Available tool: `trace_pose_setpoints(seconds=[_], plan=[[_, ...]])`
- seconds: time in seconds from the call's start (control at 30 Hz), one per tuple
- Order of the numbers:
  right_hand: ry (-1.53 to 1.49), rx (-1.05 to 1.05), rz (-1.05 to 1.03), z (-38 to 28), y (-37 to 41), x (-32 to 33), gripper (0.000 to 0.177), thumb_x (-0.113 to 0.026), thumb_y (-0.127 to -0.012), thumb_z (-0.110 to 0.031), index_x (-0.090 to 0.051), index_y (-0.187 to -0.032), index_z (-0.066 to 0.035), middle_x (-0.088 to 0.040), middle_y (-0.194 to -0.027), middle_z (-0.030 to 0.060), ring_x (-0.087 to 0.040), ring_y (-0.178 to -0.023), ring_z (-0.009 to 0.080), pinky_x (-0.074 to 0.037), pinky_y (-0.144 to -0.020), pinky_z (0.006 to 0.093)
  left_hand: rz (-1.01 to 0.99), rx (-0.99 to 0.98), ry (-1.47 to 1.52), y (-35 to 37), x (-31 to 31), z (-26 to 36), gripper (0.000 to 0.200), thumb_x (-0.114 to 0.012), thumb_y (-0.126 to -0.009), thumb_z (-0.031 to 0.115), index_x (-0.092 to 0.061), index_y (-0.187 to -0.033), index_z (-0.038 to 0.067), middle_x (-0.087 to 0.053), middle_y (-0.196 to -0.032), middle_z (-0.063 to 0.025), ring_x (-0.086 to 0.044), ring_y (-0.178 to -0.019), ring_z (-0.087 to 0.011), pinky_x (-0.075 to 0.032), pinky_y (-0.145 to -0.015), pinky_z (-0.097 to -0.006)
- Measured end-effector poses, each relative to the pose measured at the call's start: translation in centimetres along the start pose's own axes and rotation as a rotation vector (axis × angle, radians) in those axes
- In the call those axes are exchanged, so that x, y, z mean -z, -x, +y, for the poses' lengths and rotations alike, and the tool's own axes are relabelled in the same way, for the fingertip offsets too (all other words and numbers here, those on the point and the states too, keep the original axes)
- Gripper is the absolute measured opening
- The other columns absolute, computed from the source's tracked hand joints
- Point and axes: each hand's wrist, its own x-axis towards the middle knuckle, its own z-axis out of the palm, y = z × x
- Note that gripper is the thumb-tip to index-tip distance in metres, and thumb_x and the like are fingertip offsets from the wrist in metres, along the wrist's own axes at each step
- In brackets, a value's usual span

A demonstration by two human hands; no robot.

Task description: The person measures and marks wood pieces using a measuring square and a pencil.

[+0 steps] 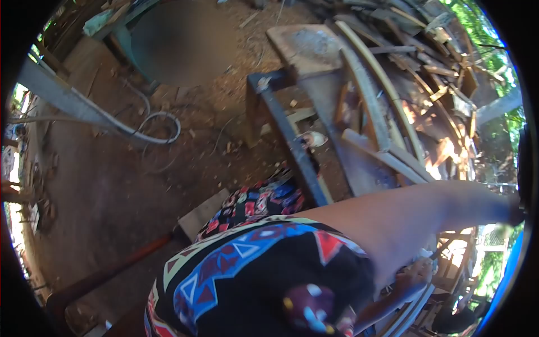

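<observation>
My left arm stretches across to the right edge of the head view. My left hand (510, 210) is dark and smeared there, so its fingers and anything in them cannot be made out. Lower down, my right hand (416, 272) has its fingers curled in, beside pale wooden slats (412, 312). Whatever it may grip is too small to name. My patterned black and blue shirt (252, 281) fills the bottom middle and hides what lies beneath.
A dark metal frame (286, 126) stands ahead, with a board (309, 48) behind it. Long planks (365, 95) and a heap of scrap wood (432, 62) lie right. A looped hose (163, 137) hangs left above the dirt floor (95, 185). A brown wooden bar (118, 267) crosses lower left.
</observation>
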Motion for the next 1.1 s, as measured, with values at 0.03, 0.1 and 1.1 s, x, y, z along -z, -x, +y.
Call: trace_pose_setpoints(seconds=[0.03, 0.1, 1.1], plan=[[-0.018, -0.052, 0.014, 0.3, 0.2, 0.4, 0.017, -0.053, -0.093, -0.017, -0.058, -0.088, -0.001, -0.047, -0.058, -0.0019, -0.041, -0.041, 0.0038, -0.030, -0.032, 0.0196, -0.018, 0.008, -0.021, 0.6, 0.6, 0.2, 0.062, -0.037, -0.091, 0.062, -0.065, -0.106, 0.009, -0.065, -0.105, -0.0170, -0.061, -0.100, -0.0282, -0.046, -0.090, -0.0443], [-0.010, 0.084, -0.019, -1.5, -0.1, 0.8, 0.016, -0.051, -0.091, -0.014, -0.059, -0.091, 0.000, -0.047, -0.058, -0.0005, -0.046, -0.044, 0.0043, -0.034, -0.034, 0.0192, 0.123, -0.013, 0.143, 0.3, -0.9, -0.2, 0.056, -0.035, -0.094, 0.055, -0.066, -0.098, 0.009, -0.066, -0.101, -0.0140, -0.060, -0.099, -0.0312, -0.046, -0.086, -0.0456], [-0.053, -0.025, -0.017, -3.9, -3.4, 0.5, 0.018, -0.048, -0.091, -0.014, -0.060, -0.089, 0.000, -0.044, -0.052, 0.0025, -0.039, -0.040, 0.0057, -0.030, -0.036, 0.0213, 0.075, -0.074, 0.105, 2.0, 1.1, 0.6, 0.055, -0.035, -0.094, 0.053, -0.066, -0.100, 0.008, -0.065, -0.101, -0.0173, -0.058, -0.101, -0.0333, -0.044, -0.088, -0.0441]])
